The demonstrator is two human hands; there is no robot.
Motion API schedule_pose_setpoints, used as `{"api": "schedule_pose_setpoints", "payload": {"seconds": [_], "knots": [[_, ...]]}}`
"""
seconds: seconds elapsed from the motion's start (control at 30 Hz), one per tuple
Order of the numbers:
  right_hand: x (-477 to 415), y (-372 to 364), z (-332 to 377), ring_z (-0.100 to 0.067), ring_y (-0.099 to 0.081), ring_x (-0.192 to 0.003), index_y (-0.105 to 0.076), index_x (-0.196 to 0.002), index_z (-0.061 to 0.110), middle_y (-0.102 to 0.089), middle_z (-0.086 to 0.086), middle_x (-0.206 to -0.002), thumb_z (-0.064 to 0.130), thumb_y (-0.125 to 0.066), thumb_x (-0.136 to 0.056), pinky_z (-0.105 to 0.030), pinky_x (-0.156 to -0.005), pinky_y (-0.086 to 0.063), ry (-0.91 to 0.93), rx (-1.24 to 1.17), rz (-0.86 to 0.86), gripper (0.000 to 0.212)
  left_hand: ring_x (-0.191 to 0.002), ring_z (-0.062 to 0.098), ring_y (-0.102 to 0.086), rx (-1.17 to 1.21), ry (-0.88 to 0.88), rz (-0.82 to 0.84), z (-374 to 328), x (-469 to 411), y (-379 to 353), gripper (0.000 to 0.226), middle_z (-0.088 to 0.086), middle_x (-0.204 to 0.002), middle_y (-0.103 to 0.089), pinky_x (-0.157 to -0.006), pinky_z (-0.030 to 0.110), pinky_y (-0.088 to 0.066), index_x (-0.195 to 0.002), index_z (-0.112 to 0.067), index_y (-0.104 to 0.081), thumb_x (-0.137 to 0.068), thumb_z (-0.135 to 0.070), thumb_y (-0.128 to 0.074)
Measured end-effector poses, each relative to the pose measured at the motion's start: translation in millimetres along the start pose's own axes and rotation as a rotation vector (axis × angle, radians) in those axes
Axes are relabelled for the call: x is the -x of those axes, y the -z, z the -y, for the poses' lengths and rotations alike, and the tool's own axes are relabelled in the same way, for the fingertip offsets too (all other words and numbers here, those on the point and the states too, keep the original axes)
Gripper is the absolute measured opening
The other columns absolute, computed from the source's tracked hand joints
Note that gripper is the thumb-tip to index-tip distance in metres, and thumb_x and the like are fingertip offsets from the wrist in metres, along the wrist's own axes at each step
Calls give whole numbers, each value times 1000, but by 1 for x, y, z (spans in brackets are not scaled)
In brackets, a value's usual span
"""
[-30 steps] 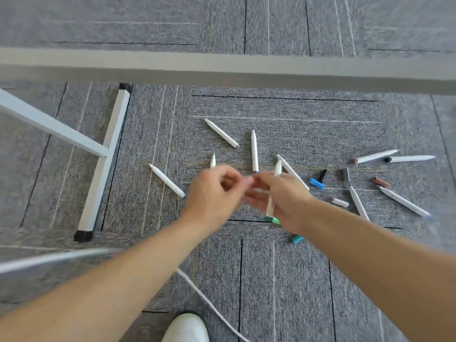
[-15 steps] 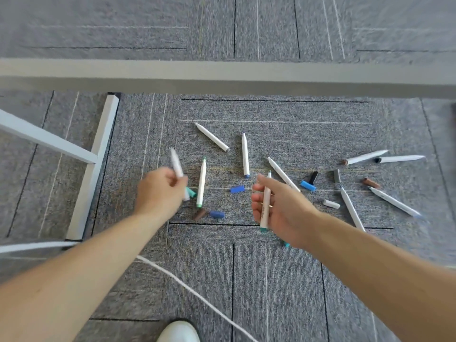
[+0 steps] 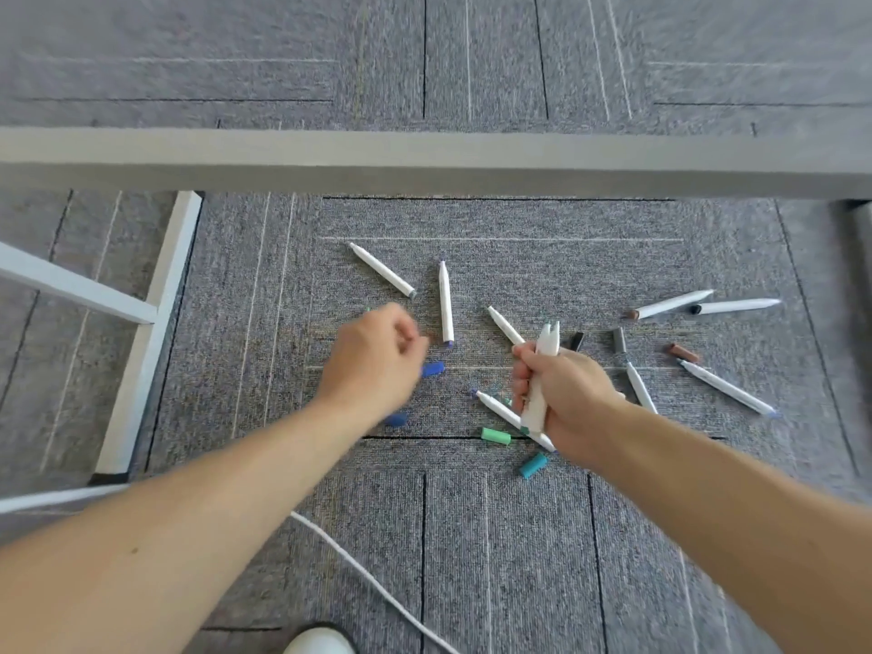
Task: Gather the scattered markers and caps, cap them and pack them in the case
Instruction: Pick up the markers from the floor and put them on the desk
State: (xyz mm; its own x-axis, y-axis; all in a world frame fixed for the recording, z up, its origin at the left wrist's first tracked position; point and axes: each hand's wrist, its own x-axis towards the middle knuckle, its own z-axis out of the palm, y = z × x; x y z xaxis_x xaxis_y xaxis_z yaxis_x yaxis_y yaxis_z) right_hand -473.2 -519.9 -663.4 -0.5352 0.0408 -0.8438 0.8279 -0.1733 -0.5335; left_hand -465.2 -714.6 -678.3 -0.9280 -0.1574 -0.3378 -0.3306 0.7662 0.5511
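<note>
Grey carpet tiles are filling the whole frame, and a long grey beam is running across the upper part from edge to edge. A white frame leg is standing at the left. A white cable is trailing across the lower middle, and a white shoe is showing at the bottom edge.

Two bare forearms are reaching up from the lower corners. The left hand is hovering left of centre, blurred, with its fingers curled inward; whether it is holding anything cannot be told. The right hand, right of centre, is gripping two white markers tightly in its fist, nearly upright.

A loose marker is lying slantwise at the fist's lower left, its lower end passing under the hand. Above the hands, a slanted marker, a vertical marker and a third marker are lying on the carpet. At the right, an upper pair and a lower pair are lying apart.

Two blue caps are lying beside the left hand. A green cap and a teal cap are lying below the right hand. A black cap, a grey cap and a brown cap are lying to its upper right.
</note>
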Motion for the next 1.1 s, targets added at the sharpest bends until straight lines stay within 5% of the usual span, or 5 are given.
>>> {"api": "schedule_pose_setpoints", "payload": {"seconds": [0.27,0.43,0.57,0.77,1.1], "knots": [[0,13,-5,-15,-52,-63,-64,-107,7,-56,-1,-73,44,-53,-104,-32,-64,-50,-138,-144,88,39,-60,15,-63,-383,252,40,41,-10,-3,28,-3,-74,-66,-47,25,-40,-83,-20,-66,-96,-45,-66],[0,13,-1,-17,-58,-69,-62,-114,5,-62,-4,-80,67,-52,-95,-36,-76,-52,-99,-151,158,65,-42,0,-51,8,61,127,-23,-4,-2,24,-10,-62,-65,-41,16,-41,-82,-21,-73,-91,-44,-73],[3,12,7,-24,-66,-88,-63,-123,4,-69,-11,-104,73,-59,-83,-45,-98,-56,-66,-133,245,80,-55,-5,-61,162,-66,282,-81,10,-17,31,-14,-64,-68,-51,14,-43,-74,-24,-74,-81,-53,-80],[0,27,13,-15,-53,-62,-62,-108,3,-58,-6,-76,24,-57,-105,-31,-61,-51,21,-59,-40,22,-56,-2,-54,253,-62,226,-72,4,-12,24,-13,-66,-64,-52,12,-38,-81,-24,-72,-89,-46,-73],[2,64,5,-7,-30,-49,-57,-110,10,-41,5,-64,54,-50,-99,-20,-39,-27,4,-70,85,46,-53,18,-52,65,465,-155,-12,-88,5,46,3,-72,-62,-47,27,-35,-87,-9,-69,-92,-54,-67]]}}
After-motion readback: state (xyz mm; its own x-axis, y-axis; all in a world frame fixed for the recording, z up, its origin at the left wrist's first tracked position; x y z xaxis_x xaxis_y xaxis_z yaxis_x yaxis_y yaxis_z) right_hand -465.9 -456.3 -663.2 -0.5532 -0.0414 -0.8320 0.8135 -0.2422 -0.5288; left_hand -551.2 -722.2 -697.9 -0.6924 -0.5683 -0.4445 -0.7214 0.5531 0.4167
